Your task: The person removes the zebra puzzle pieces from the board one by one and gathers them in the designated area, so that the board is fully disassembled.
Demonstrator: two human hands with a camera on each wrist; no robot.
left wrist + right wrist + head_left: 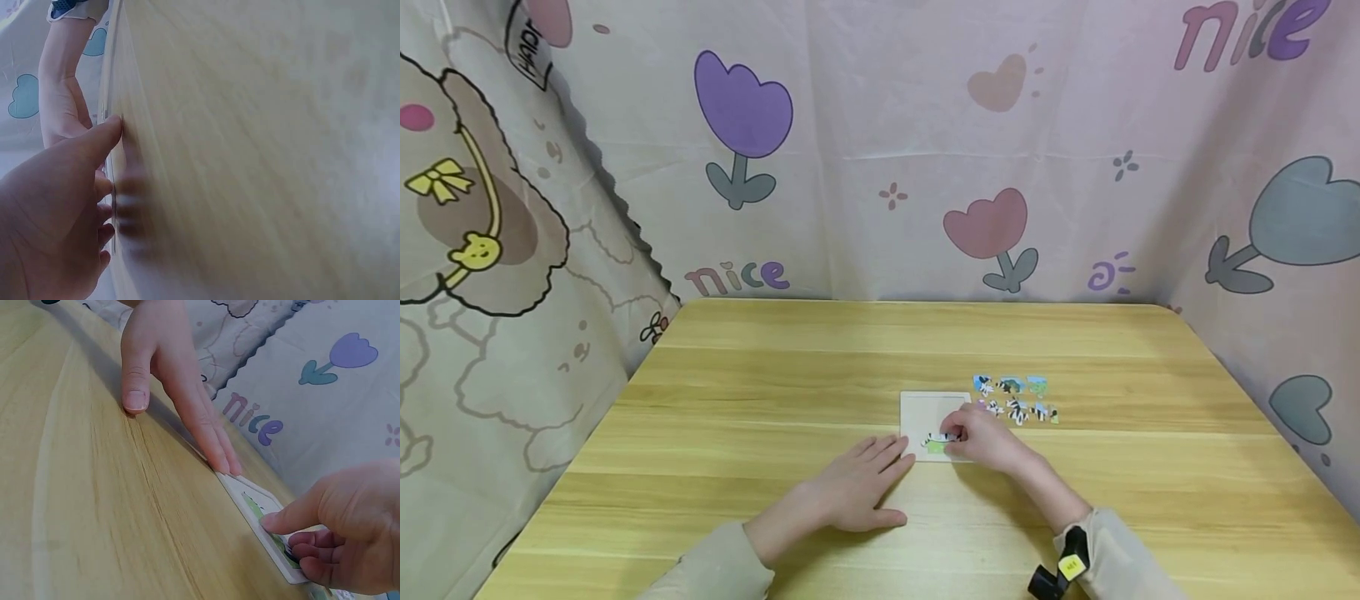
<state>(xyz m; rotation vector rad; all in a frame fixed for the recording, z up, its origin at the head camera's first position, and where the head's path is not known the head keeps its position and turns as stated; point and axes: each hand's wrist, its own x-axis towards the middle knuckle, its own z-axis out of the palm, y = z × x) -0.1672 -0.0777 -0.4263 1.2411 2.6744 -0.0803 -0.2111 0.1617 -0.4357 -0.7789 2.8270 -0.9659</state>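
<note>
A white puzzle tray (pixel 917 412) lies flat on the wooden table. Near its front edge sit puzzle pieces (pixel 936 447) with green and black-and-white printing. My left hand (pixel 857 492) rests on the table with straight, slightly spread fingers, the fingertips on the tray's left border and the thumb apart on the wood. Over the tray's front right part, my right hand (pixel 985 437) pinches a puzzle piece (pixel 289 551) between thumb and curled fingers. The fingers partly hide that piece, low against the tray.
Several loose puzzle pieces (pixel 1017 410) with blue, green and black-and-white printing lie in two rows right of the tray, partly behind the right hand. A printed curtain (pixel 865 100) hangs behind the table (pixel 760 358) and along its sides.
</note>
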